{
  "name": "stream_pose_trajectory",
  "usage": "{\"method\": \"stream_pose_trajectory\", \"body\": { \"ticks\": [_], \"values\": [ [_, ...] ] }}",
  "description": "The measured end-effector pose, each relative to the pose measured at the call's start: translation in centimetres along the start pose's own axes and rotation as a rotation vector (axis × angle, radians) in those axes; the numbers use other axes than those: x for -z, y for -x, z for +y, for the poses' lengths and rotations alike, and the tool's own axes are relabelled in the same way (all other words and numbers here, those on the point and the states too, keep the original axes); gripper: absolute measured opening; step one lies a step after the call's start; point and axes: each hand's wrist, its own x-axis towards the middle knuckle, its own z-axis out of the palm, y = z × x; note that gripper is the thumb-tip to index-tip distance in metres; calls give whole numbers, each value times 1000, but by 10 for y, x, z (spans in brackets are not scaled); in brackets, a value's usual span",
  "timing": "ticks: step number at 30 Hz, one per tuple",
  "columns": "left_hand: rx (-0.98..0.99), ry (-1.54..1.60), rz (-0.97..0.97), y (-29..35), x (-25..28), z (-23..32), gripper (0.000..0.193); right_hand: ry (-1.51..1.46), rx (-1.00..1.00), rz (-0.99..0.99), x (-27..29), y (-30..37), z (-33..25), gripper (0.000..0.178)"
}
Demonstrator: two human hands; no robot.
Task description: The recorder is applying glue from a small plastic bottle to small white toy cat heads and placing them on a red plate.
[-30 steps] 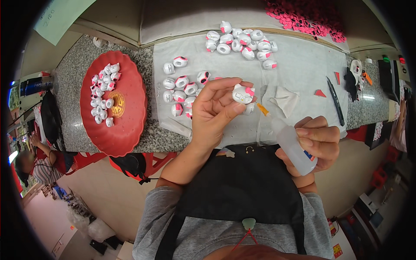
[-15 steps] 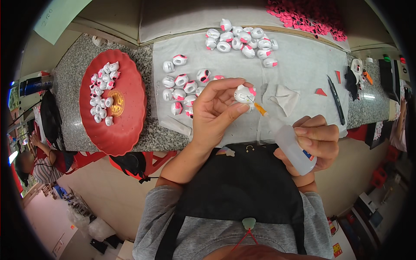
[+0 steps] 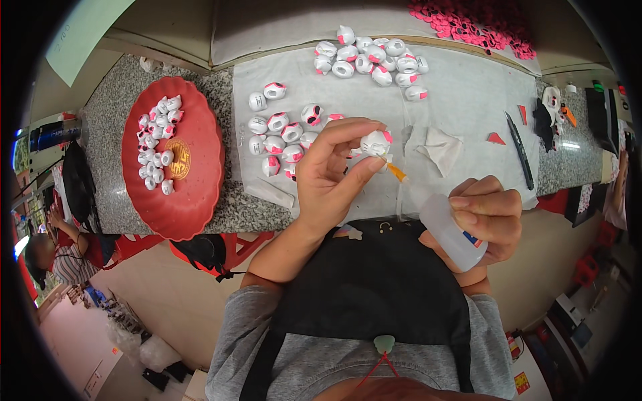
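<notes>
Between the thumb and fingers of my left hand is a small white cat-head figure with a pink patch. My right hand is wrapped round a translucent squeeze bottle. The bottle's orange nozzle points up and left, its thin tip close to the underside of the figure; whether they touch I cannot tell. Left of my left hand, several similar white and pink figures stand on the white sheet. More such figures are grouped at the far edge.
A scalloped red tray with several small figures stands at the left. On the right lie a crumpled white cloth, a black pen-shaped tool and a red scrap. Pink pieces cover the back ledge. Another person is at far left.
The figure has turned slightly in my left fingers. The bottle in my right hand has shifted a little to the left, its nozzle still beside the figure.
</notes>
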Motion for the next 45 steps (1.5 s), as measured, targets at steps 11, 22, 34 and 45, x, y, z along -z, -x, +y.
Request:
{"method": "stream_pose_trajectory", "body": {
  "ticks": [11, 22, 34, 45],
  "values": [
    [73, 90, -6, -1, -3, 1, 34, 3, 30, 47, 2, -3, 6, 37],
    [95, 154, 134, -3, 3, 2, 32, -30, -362, -51, 28, -64, 66, 20],
    [132, 186, 102, -3, 0, 2, 31, 938, 65, -220, 28, -150, 173, 23],
    [75, 107, 88, -3, 1, 3, 31, -291, -679, -19, 23, -80, 66, 9]
  ]
}}
